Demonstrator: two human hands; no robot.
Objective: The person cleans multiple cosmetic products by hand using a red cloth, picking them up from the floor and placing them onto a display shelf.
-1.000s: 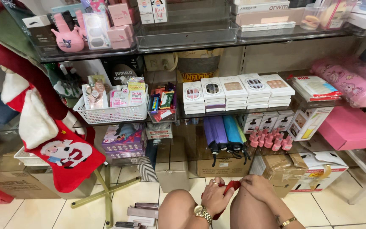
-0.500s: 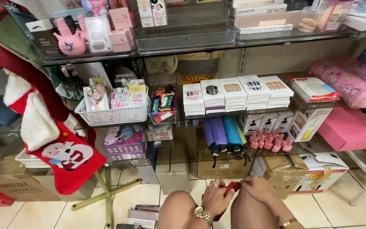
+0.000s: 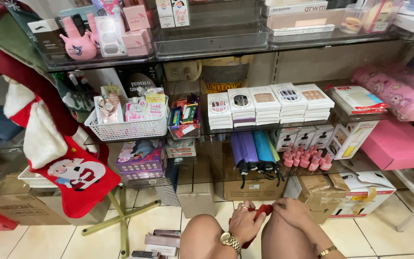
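— Since half a second ago we see almost nothing shifted: the view has tipped a touch, and both hands stay low between the knees on the same thing.

— What are we holding?

— A small red, soft-looking strip (image 3: 263, 211), fabric or rubbery, we cannot tell which. Our left hand (image 3: 246, 223), with a gold wristwatch (image 3: 230, 241), is curled around its lower part; our right hand (image 3: 291, 212) pinches the upper end with closed fingertips.

— And its lie?

— Its long axis slants, upper end toward the right hand, lower end running down past the left palm, where a red bit shows beside the watch. Much of it is hidden by the fingers.

— What lies beyond the hands?

— Straight ahead of them a brown cardboard box (image 3: 254, 187), with folded purple and blue umbrellas (image 3: 255, 151) above it. Off to the left of the left hand hangs a red-and-white Christmas stocking (image 3: 75, 175).
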